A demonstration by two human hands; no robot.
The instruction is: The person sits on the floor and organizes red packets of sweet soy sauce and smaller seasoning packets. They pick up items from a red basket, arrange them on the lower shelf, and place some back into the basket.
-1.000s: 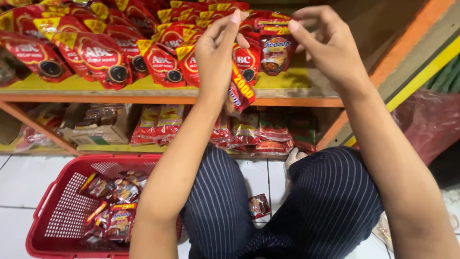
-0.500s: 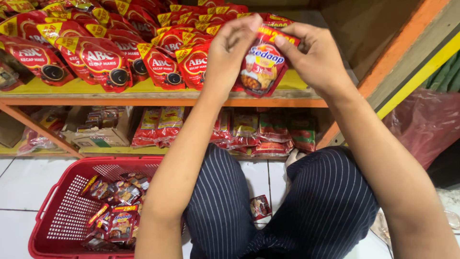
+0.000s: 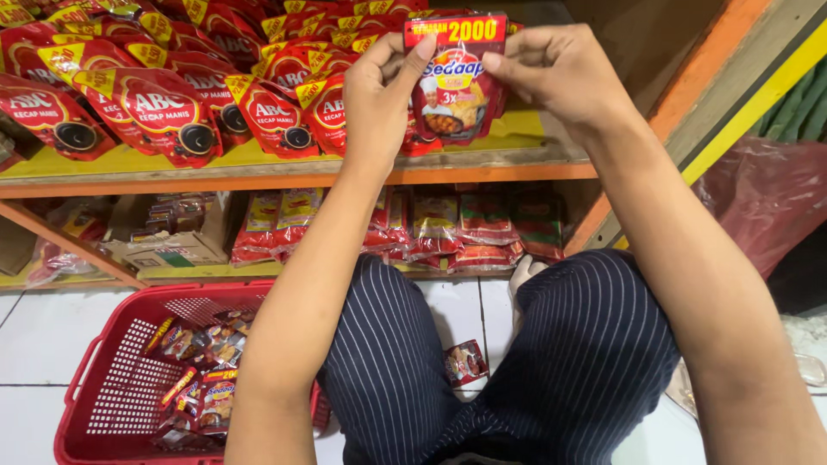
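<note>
I hold one small red sauce sachet [image 3: 454,82] upright in front of the upper shelf, pinched at its two sides. My left hand [image 3: 379,95] grips its left edge and my right hand [image 3: 556,73] its right edge. Behind and to the left, rows of red spouted sauce pouches [image 3: 172,103] lie overlapping on the yellow shelf [image 3: 258,168].
A lower shelf holds more red sachets [image 3: 448,228] and a cardboard box [image 3: 168,237]. A red plastic basket [image 3: 112,370] with several sachets stands on the white tile floor at lower left. One sachet [image 3: 465,362] lies on the floor between my knees. An orange shelf upright [image 3: 680,129] rises at right.
Both hands took hold of one sachet and lifted it up and slightly left, turning it upright; earlier my right hand was free and the left held hanging sachets.
</note>
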